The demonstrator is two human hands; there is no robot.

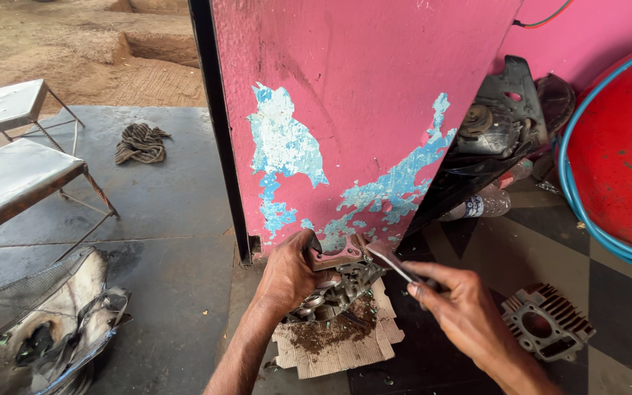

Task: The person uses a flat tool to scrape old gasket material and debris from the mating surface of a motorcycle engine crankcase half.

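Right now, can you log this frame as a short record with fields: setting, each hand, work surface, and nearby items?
setting: grey concrete floor beside a peeling pink wall
left hand: grips a grimy metal engine part, holding it on edge
right hand: fingers pinch a flat metal blade against the part's top face
work surface: torn brown cardboard piece with dark scrapings
nearby: finned grey metal cylinder block, clear plastic bottle, blue hose, striped rag

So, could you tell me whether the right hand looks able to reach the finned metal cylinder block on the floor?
Probably yes: the finned cylinder block lies just beside the right hand with nothing between, though that hand holds a flat blade.
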